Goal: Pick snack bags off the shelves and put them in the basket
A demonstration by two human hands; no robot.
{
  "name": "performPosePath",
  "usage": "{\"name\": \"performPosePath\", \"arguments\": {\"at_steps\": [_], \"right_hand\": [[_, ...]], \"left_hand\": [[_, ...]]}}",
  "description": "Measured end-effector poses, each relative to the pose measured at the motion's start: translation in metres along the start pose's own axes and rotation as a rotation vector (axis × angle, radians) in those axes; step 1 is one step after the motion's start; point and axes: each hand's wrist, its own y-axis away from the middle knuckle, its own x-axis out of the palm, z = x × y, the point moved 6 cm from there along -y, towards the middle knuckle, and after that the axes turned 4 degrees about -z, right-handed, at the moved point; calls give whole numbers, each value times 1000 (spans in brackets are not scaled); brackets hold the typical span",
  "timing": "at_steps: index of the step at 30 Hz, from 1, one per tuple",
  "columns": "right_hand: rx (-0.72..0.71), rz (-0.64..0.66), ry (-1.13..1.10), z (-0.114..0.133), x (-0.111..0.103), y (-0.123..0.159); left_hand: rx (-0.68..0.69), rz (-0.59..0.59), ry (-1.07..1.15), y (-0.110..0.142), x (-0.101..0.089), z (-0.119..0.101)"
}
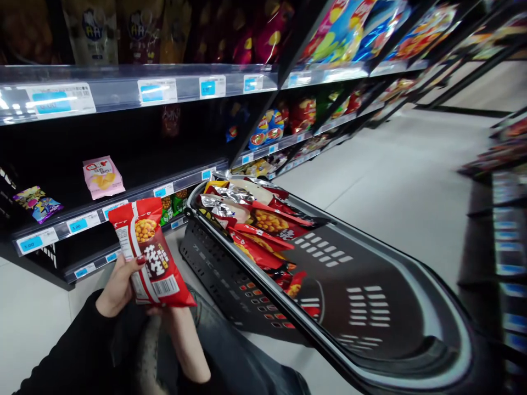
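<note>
A red snack bag (pixel 154 258) with a picture of coated peanuts and a barcode is held upright, tilted a little, between my two hands. My left hand (pixel 123 280) grips its left edge, thumb pressed on the front. From below, my right hand (pixel 164 312) supports the bag's bottom; its fingers are mostly hidden behind the bag. Right of my hands stands a dark shopping basket (pixel 370 258). Several red and silver snack bags (pixel 263 219) lie piled at its far end.
Shelves with price tags (pixel 82 222) run along the left. A pink snack bag (pixel 102 176) and a small purple packet (pixel 38 204) lie on the lower shelf. Chip bags (pixel 267 129) stand farther along. Another shelf edge (pixel 510 236) borders the pale floor (pixel 391 159) on the right.
</note>
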Motion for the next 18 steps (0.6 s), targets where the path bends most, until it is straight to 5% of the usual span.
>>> {"name": "performPosePath", "arguments": {"at_steps": [4,10,18], "right_hand": [[25,-157,-189,19,-27,-2],[27,-256,170,33,-28,4],[45,-274,219,29,-27,5]], "left_hand": [[14,-69,-85,-6,-1,-8],[-84,-105,-127,-15,-5,5],[-104,-130,-155,-16,-9,7]]}}
